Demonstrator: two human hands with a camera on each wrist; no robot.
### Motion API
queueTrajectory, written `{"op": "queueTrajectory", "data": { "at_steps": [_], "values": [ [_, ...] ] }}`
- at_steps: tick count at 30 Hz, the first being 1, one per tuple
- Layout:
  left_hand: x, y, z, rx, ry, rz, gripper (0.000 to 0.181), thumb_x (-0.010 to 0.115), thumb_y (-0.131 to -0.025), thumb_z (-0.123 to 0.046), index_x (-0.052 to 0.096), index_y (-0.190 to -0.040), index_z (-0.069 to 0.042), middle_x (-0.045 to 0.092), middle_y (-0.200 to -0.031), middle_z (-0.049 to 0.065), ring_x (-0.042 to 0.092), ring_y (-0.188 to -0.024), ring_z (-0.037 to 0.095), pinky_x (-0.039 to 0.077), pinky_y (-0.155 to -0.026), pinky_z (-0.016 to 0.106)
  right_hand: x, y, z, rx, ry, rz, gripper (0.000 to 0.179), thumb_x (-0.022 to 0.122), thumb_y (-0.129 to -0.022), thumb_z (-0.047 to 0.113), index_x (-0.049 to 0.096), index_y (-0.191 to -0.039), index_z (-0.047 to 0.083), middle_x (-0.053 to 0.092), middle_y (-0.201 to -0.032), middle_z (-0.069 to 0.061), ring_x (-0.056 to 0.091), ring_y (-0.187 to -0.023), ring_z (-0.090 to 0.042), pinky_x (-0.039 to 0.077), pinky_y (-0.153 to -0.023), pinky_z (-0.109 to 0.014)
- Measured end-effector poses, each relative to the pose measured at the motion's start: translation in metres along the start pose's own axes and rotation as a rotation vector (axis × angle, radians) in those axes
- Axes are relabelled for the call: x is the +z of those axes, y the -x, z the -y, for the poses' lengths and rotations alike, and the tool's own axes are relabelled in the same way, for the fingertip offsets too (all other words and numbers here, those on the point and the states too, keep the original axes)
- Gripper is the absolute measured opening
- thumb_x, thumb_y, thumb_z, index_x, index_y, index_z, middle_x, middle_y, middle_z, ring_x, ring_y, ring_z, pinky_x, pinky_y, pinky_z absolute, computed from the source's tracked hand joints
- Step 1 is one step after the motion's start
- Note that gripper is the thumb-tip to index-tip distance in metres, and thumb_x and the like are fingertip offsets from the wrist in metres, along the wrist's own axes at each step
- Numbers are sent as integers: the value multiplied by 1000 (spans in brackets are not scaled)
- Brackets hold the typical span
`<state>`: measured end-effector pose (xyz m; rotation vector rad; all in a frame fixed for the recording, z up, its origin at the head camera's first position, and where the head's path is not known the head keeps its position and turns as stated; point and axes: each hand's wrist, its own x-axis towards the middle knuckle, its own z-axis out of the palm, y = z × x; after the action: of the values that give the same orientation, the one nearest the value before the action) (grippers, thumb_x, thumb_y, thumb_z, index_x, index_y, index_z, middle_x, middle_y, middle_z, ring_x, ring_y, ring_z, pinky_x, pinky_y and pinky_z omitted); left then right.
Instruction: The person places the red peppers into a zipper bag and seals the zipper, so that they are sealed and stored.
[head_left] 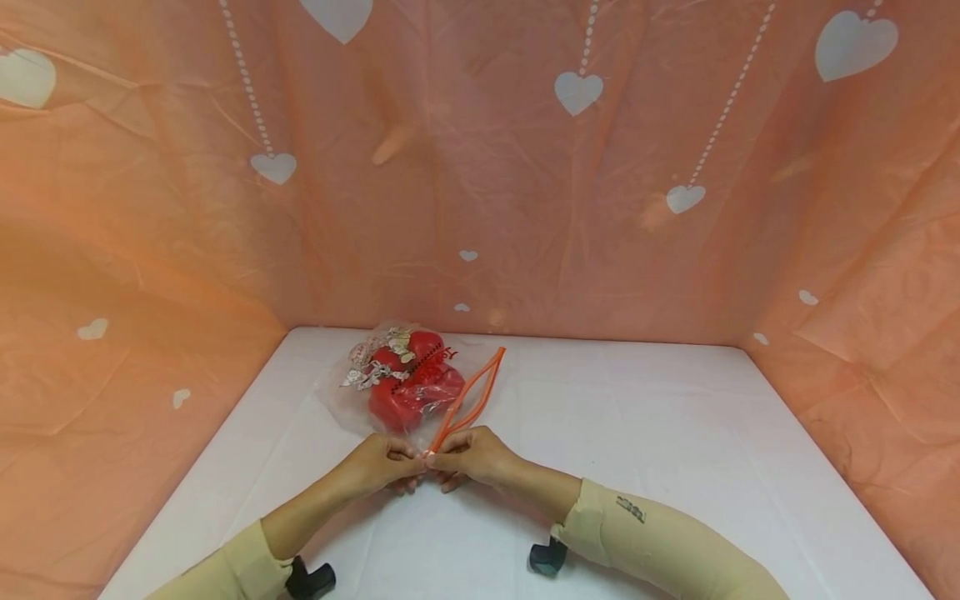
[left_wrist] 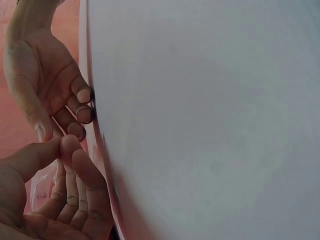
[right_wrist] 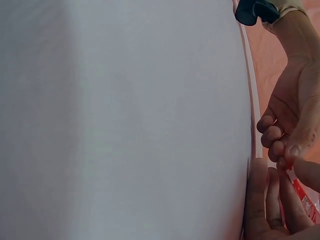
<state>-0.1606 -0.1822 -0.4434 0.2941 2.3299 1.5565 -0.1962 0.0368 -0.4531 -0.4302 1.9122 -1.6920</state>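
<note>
A clear plastic zip bag [head_left: 345, 408] with printed cartoon figures lies toward the back left of the white table. Inside it is a red object [head_left: 397, 404], its exact kind unclear through the plastic. Along the bag's right side runs an orange zip strip [head_left: 483, 396], its two edges spread apart in a narrow loop. At the strip's near end my left hand [head_left: 375, 465] pinches the bag's corner between thumb and fingers. My right hand [head_left: 480, 457] pinches the orange strip right beside it, the fingertips of both hands meeting. The wrist views mostly hide what lies between the fingertips.
A white cloth covers the table [head_left: 637, 433]. Orange curtains [head_left: 510, 192] with white hearts hang behind it and at both sides. Black wrist devices [head_left: 549, 557] sit under the beige sleeves [head_left: 660, 533].
</note>
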Motion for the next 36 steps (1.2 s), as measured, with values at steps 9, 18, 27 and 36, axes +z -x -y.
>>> {"op": "queueTrajectory", "data": {
  "at_steps": [9,18,27,36],
  "values": [
    [0,-2,2,-16,18,21,15,72,-101,-5,73,-99,9,75,-79,11,67,-68,14,61,-66,32,0,-1,1,19,28,-21,15,77,-98,5,79,-102,-10,76,-79,-12,71,-63,-14,65,-68,-34],
    [-2,-1,3,-23,45,59,16,73,-101,-8,73,-95,7,76,-79,8,69,-69,14,61,-67,30,-2,-1,1,28,28,-19,15,76,-99,4,79,-102,-11,77,-81,-13,72,-64,-14,65,-70,-34],
    [-5,-1,2,-21,61,66,21,72,-103,-11,74,-102,9,77,-83,11,69,-70,13,61,-67,29,-1,-3,2,15,-6,-32,19,75,-100,4,78,-104,-13,77,-82,-14,72,-66,-14,65,-72,-35],
    [-5,-4,4,-15,90,73,23,71,-104,-11,75,-104,11,77,-86,13,71,-72,14,62,-69,29,-2,-4,0,11,-39,-36,18,75,-100,3,77,-104,-15,79,-89,-23,77,-71,-18,66,-74,-37]
  ]
}}
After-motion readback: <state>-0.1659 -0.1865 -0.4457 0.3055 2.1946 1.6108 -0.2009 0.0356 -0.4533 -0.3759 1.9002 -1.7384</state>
